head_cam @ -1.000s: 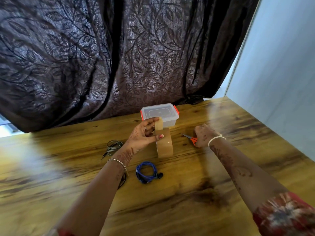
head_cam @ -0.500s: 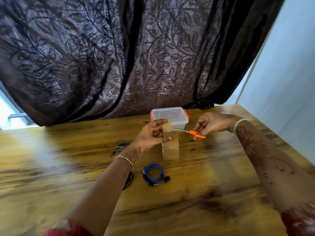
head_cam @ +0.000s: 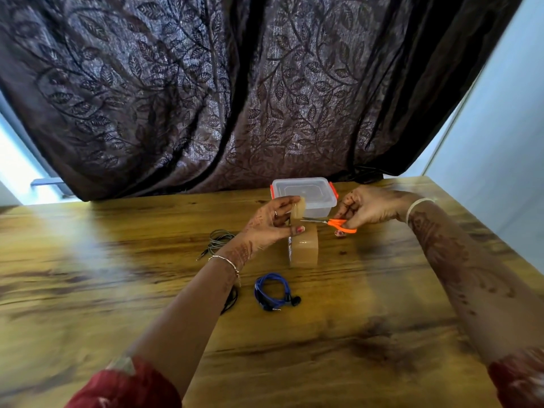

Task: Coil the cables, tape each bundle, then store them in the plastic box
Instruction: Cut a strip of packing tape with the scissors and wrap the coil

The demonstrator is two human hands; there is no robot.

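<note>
Now grey cable (head_cam: 217,240) lies leftmost; left hand (head_cam: 270,225) pinches strip (head_cam: 298,209) of tape above roll (head_cam: 304,250); blue cable (head_cam: 272,291) nearer; box (head_cam: 304,195) behind; scissors (head_cam: 332,222), gripped by right hand (head_cam: 368,210), have reached the strip; desk (head_cam: 382,304) runs wide toward its right edge.

A home room: leaf-patterned dark curtain (head_cam: 206,92) hanging behind a wooden table (head_cam: 368,304).

Dark leaf-patterned curtain (head_cam: 206,98) behind a wooden table (head_cam: 88,290), pale wall (head_cam: 500,142) at right
</note>
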